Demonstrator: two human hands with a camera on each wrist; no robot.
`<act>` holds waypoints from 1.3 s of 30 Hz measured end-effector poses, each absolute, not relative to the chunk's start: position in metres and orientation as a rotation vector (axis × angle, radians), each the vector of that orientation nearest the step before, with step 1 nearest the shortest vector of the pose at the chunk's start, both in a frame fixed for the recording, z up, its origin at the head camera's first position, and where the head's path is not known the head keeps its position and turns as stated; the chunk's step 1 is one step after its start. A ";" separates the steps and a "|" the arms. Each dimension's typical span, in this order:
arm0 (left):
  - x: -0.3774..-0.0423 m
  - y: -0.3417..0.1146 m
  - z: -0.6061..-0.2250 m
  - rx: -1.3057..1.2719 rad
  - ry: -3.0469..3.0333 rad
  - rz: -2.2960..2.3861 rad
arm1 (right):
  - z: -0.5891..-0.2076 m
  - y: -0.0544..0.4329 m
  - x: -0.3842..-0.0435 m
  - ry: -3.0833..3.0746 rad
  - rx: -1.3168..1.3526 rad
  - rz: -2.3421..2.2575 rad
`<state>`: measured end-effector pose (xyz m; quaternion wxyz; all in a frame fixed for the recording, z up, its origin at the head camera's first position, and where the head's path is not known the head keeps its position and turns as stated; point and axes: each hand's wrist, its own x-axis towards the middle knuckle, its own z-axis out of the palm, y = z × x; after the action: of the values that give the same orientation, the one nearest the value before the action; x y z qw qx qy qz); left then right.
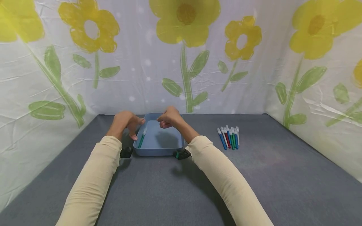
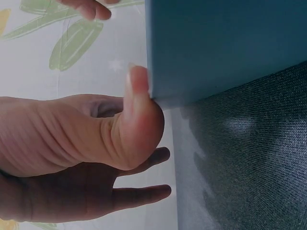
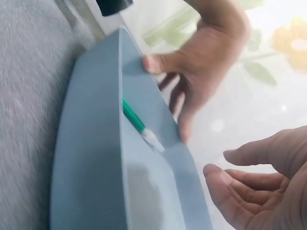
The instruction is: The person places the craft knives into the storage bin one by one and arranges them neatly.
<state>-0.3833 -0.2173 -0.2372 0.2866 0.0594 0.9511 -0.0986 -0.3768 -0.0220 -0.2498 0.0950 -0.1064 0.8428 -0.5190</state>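
A shallow blue tray [image 1: 158,152] stands on the grey table with one green marker [image 1: 141,140], its cap whitish, lying inside along the left wall. My left hand [image 1: 130,123] is at the tray's left side. Its thumb touches the rim in the left wrist view, while the other fingers extend loosely outside the wall. Over the tray's far part hovers my right hand [image 1: 169,117], apart from the tray. In the right wrist view the right hand [image 3: 268,182] has loosely bent fingers, a gap between thumb and forefinger, and nothing held.
Several markers [image 1: 229,138] with blue, red and green barrels and whitish caps lie side by side right of the tray. Black devices are strapped under both wrists. A flower-printed curtain [image 1: 141,62] bounds the table [image 1: 158,188] at the back and sides.
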 end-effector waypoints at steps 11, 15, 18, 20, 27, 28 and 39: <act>-0.387 -0.213 -0.237 0.238 2.546 -0.282 | -0.242 0.036 -0.409 2.432 -0.201 -1.638; -0.386 -0.207 -0.233 0.289 2.545 -0.347 | -0.235 0.059 -0.420 2.399 -0.126 -1.716; -0.387 -0.204 -0.231 0.283 2.546 -0.341 | -0.228 0.076 -0.426 2.370 -0.077 -1.751; -0.387 -0.204 -0.229 0.257 2.553 -0.315 | -0.224 0.086 -0.429 2.350 -0.057 -1.779; -0.392 -0.205 -0.231 0.236 2.567 -0.273 | -0.222 0.131 -0.440 2.236 -0.009 -1.905; -0.393 -0.205 -0.232 0.244 2.566 -0.280 | -0.222 0.138 -0.441 2.216 0.001 -1.918; -0.387 -0.222 -0.243 0.269 2.584 -0.349 | -0.218 0.191 -0.440 2.269 0.005 -1.895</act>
<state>-0.3874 -0.2216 -0.2433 0.2573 0.0992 0.9526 -0.1288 -0.4404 0.1909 -0.2183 0.0927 0.0017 0.7642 -0.6383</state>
